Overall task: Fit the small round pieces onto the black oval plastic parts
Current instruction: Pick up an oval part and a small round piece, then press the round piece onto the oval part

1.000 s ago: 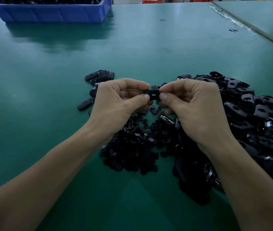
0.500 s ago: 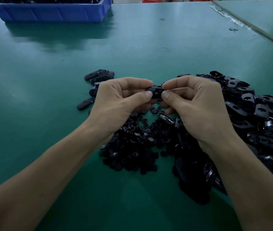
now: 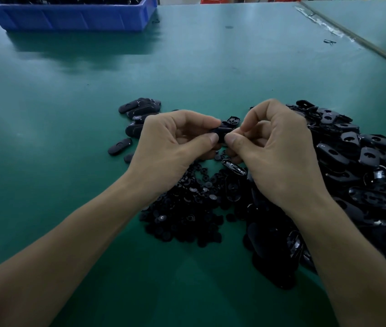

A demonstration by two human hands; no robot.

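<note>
- I judge the fitting step is in hand: a black oval part [image 3: 221, 132] is held above the table [image 3: 45, 126] at centre; the round piece on it I cannot see.
- The left hand [image 3: 175, 142] pinches its left end with thumb and curled fingers; the right hand [image 3: 274, 156] pinches the right end likewise.
- The next move likely needs a firm squeeze, then laying the part by the small group of ovals [image 3: 140, 109] at 10 o'clock.
- The heap of round pieces [image 3: 187, 208] lies at 6 o'clock, the oval heap [image 3: 352, 173] at 4.
- Free room at 9 and 12; blue bin [image 3: 74, 17] far at 11, table seam [image 3: 364, 49] at 2.
</note>
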